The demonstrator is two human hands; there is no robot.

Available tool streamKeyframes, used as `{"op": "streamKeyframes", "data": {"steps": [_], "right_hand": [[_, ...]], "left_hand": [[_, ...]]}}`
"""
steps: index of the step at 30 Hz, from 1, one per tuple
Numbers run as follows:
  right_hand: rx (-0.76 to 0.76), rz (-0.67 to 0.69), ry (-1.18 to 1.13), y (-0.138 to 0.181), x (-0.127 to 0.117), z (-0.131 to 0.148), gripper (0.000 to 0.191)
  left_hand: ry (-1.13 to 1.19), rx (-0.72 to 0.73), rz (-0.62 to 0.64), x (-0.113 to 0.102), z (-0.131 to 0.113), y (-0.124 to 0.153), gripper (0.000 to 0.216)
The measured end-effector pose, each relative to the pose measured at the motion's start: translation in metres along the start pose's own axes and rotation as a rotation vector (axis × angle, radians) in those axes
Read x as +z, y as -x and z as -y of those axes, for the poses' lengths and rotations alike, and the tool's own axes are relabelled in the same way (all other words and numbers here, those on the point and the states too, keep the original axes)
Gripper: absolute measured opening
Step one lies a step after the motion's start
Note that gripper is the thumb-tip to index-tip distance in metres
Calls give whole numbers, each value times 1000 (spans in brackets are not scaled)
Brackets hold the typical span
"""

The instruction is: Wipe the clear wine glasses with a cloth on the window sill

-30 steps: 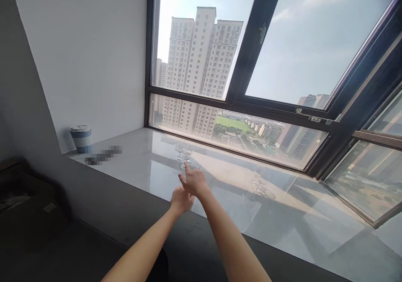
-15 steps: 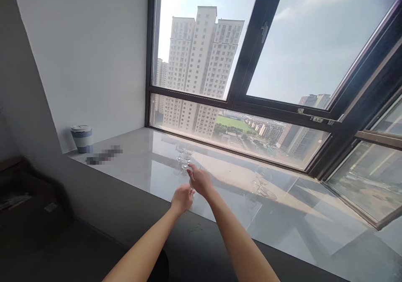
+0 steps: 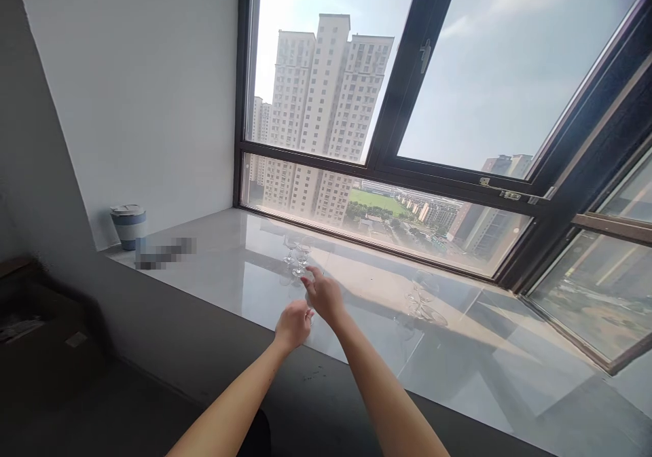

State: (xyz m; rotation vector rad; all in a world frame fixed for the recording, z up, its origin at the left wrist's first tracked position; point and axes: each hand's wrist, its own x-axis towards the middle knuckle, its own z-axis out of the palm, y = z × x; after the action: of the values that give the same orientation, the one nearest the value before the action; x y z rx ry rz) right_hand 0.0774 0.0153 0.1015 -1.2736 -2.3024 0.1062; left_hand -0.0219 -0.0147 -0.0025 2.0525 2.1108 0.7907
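Note:
My left hand (image 3: 294, 324) is closed low over the sill's front edge, its fingers wrapped round what looks like a clear stemmed glass (image 3: 309, 301), mostly hidden between my hands. Just above and right of it is my right hand (image 3: 324, 296). Its thumb and index finger curve with a gap between them, close to the hidden glass; I see nothing clearly gripped there. Beyond my right fingertips, two small clear stemmed glasses (image 3: 300, 261) stand upright close together on the glossy sill (image 3: 214, 260).
Further right on the sill is a cluster of clear glassware (image 3: 420, 301), hard to separate from its reflections. A blue-and-white lidded cup (image 3: 129, 227) stands at the left end, beside a blurred-out patch. A dark window frame (image 3: 377, 165) bounds the back.
The view has shifted very slightly. My right thumb and index finger are a little further apart; my left hand keeps nearly the same place.

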Motion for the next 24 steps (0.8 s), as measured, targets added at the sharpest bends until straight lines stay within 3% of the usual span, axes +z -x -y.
{"op": "streamKeyframes", "data": {"steps": [10,15,18,21,24], "right_hand": [[22,-157,-126,2,4,-2,45],[141,-300,-335,-1,2,-4,51],[296,-471,-469,-11,-12,-6,60],[420,-621,-494,-21,-28,-14,64],[474,-654,-456,-20,-27,-28,60]], "left_hand": [[55,33,-51,0,0,3,18],[72,50,-52,0,0,3,16],[89,72,-39,1,1,4,15],[105,80,-26,1,1,5,16],[111,65,-24,0,1,5,17]]}}
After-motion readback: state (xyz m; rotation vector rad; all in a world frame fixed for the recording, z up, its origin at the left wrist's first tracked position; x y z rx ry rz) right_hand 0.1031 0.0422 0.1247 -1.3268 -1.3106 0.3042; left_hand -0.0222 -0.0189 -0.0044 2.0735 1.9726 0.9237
